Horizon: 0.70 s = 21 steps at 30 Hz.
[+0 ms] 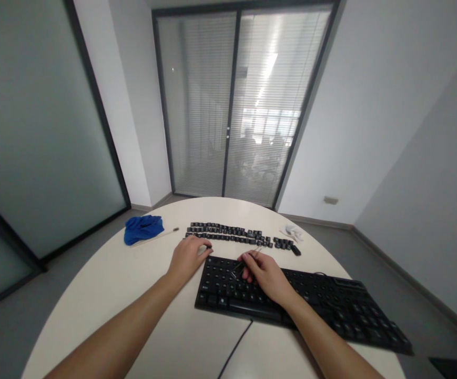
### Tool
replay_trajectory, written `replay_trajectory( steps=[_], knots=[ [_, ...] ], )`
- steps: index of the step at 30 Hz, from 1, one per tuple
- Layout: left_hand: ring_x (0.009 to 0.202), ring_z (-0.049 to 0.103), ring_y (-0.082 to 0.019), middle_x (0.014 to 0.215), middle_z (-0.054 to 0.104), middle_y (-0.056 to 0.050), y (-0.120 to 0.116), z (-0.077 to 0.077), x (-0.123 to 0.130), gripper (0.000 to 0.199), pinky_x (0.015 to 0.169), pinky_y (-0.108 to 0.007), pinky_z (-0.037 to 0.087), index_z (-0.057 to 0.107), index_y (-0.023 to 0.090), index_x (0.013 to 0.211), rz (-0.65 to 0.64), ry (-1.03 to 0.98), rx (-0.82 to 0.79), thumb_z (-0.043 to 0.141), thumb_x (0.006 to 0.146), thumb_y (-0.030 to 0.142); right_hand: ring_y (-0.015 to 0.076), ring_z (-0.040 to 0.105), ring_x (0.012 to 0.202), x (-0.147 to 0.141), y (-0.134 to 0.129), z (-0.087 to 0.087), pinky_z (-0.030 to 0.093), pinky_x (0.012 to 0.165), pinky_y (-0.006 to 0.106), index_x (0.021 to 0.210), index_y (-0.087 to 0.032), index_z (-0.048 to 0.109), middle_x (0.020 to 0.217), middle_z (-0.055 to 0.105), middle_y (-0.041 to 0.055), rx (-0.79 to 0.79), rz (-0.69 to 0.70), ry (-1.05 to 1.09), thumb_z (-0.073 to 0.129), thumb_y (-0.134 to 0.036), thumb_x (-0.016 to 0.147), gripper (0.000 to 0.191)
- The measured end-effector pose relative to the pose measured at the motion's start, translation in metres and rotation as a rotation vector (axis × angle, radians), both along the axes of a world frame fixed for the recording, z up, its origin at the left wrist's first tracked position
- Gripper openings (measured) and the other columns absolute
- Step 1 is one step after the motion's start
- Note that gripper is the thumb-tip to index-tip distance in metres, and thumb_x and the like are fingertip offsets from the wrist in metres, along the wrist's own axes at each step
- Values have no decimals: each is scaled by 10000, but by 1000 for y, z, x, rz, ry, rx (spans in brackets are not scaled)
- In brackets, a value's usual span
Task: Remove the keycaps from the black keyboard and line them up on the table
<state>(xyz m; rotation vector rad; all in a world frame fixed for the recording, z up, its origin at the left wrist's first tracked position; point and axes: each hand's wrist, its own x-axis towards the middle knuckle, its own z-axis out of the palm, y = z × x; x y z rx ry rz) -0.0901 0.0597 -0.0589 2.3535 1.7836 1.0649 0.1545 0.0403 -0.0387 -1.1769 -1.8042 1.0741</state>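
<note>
A black keyboard (252,308) lies slantwise on the table, with many of its key places bare of caps. My right hand (265,273) is closed over its upper middle and grips a thin metal wire keycap puller (236,272), whose wire ends show on both sides of the fingers. Just off the keyboard's upper left corner is my left hand (189,257), thumb and forefinger closed around a small dark keycap (209,247), which the fingers partly hide. Loose black keycaps (228,238) lie in rows beyond both hands.
On the round cream table (133,295), a blue cloth (143,229) sits at far left beside a thin brush (161,235). A crumpled white item (292,232) lies at far right. The keyboard's black cable (236,347) runs toward the front edge.
</note>
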Motion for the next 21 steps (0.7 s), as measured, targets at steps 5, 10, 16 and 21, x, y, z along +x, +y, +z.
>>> replay_trajectory(
  steps=[5,10,16,21],
  knots=[
    [962,583,-241,937,670,-40,7,-2,0,111,845,-360,433,716,251,927,32,90,24,699,819,272,137,588,544,1,0,-2,457,527,234,939,-169,637,632,647,7,-1,4,-1,447,-531,938,410],
    [1062,530,-271,924,708,-23,13,-6,-2,56,871,-387,420,696,238,866,-9,117,26,706,811,246,136,586,543,1,0,-3,453,529,234,940,-168,633,628,645,5,-7,4,4,445,-528,940,406],
    [1071,514,-275,965,711,-27,14,-8,-4,86,890,-405,419,692,240,898,-17,133,20,698,813,254,132,579,534,1,-2,-3,455,538,238,940,-164,630,624,643,3,-7,4,2,452,-528,937,405],
    [1070,524,-272,1023,701,-41,12,-8,-3,168,877,-399,434,685,235,978,-24,157,38,665,815,196,132,578,529,1,-2,-3,449,524,235,930,-165,623,619,638,1,-18,6,7,451,-533,935,407]
  ],
)
